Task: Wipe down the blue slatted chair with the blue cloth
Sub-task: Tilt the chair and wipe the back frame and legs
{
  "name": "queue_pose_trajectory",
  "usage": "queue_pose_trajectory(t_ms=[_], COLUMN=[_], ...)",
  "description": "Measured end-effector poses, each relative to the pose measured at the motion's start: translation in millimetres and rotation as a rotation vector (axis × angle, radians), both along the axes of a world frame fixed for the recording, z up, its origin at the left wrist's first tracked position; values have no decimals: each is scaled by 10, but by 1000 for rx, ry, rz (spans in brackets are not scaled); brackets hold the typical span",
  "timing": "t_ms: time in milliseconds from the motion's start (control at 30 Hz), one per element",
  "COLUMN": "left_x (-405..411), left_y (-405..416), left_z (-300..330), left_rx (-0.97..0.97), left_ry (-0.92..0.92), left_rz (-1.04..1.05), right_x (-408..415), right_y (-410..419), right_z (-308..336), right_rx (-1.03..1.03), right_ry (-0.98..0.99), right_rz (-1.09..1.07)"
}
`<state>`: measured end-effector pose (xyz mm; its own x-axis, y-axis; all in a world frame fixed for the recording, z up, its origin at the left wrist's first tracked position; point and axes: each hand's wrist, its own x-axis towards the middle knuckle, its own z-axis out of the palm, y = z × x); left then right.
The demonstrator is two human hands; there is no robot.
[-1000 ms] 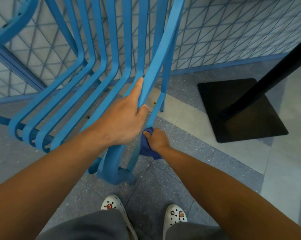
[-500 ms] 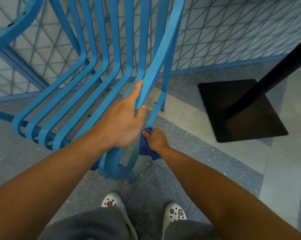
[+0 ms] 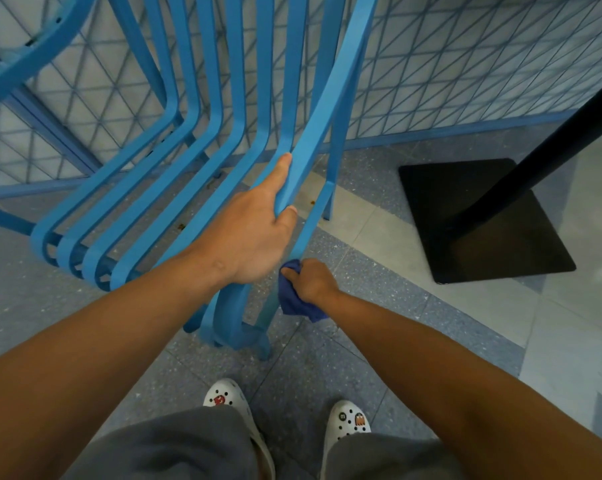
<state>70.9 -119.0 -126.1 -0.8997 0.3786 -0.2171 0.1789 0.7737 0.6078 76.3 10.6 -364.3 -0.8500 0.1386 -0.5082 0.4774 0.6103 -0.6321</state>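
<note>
left hand [image 3: 254, 233]: clamped round outer slat of blue slatted chair [image 3: 175, 209]
right hand [image 3: 311, 280]: blue cloth [image 3: 292, 299] gripped, pressed against lower chair frame
floor [image 3: 379, 258]: speckled tile

A black square table base [image 3: 483, 223] with its dark post [image 3: 549, 133] stands on the speckled floor [image 3: 379, 271], near a blue-lined lattice wall [image 3: 448, 64]. White clogs [image 3: 348, 419] show below.

The right white clog [image 3: 347, 422] at the bottom of the frame bears a round brown charm marked "m"; nothing else is readable
</note>
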Motion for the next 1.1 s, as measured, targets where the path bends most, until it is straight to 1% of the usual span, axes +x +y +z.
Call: queue_pose_trajectory(t_ms=[67, 200, 300, 433, 500, 567, 633, 700, 733, 833, 867, 1000, 1100], left_x=[1, 10, 8, 5, 0, 3, 13, 23, 31, 38, 38, 16, 4], left_y=[-9, -15, -26, -37, -43, -41, -45, -38, -32, -23, -24, -41, -32], left_z=[5, 14, 13, 35, 35, 31, 23, 25, 30, 18, 8, -40, -53], left_rx=[6, 16, 60, 153, 178, 194, 212, 232, 248, 326, 342, 351, 342], left_ry=[-3, -13, -31, -92, -101, -96, -90, -87, -86, -72, -63, -50, -42], left_rz=[-4, -12, -5, 35, 55, 61, 72, 83, 91, 142, 156, 162, 152], right_x=[13, 140, 127, -37, -48, 16, 79, 82, 75, 58, 74, 113, 38], right_y=[3, -42, -9, 123, 88, 31, 23, 84, 122, 174, 158, 23, -9], right_z=[11, -34, -3, 91, 62, 23, 4, 30, 46, 75, 83, 10, 11], right_rx=[-24, -21, -19, -30, -27, -26, -5, 21, 22, -55, -54, -60, -68], right_ry=[15, -14, -12, 32, 26, -15, -63, -63, -56, -23, -19, -51, -36], right_rz=[-3, 71, 116, 11, -2, 45, 149, 228, 224, 92, 83, 90, -10])
